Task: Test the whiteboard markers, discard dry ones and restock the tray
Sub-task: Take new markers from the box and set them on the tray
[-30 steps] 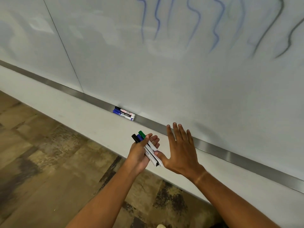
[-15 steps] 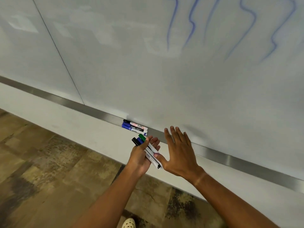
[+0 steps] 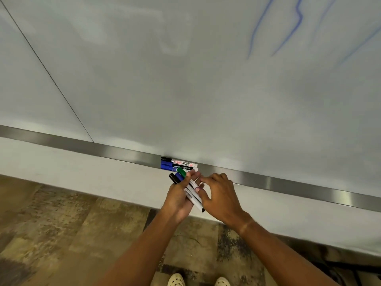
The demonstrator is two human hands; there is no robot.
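My left hand (image 3: 178, 198) grips a bundle of three markers (image 3: 190, 190) with black, blue and green caps pointing up-left. My right hand (image 3: 220, 195) is beside it, its fingers bent toward the bundle and its thumb touching the marker barrels. Just beyond the hands, a few markers (image 3: 177, 164) with black and blue caps lie on the metal tray (image 3: 288, 183) that runs along the bottom of the whiteboard (image 3: 206, 89). Blue test strokes (image 3: 288, 29) mark the board at upper right.
A white wall strip (image 3: 82, 168) runs below the tray. Mottled brown floor tiles (image 3: 61, 234) lie beneath, and my two shoes (image 3: 198, 281) show at the bottom edge. A vertical seam (image 3: 47, 69) splits the board at left.
My view has swung left and closer to the tray. My right hand went from flat and spread to fingers bent in toward the marker bundle. The left hand kept its hold.
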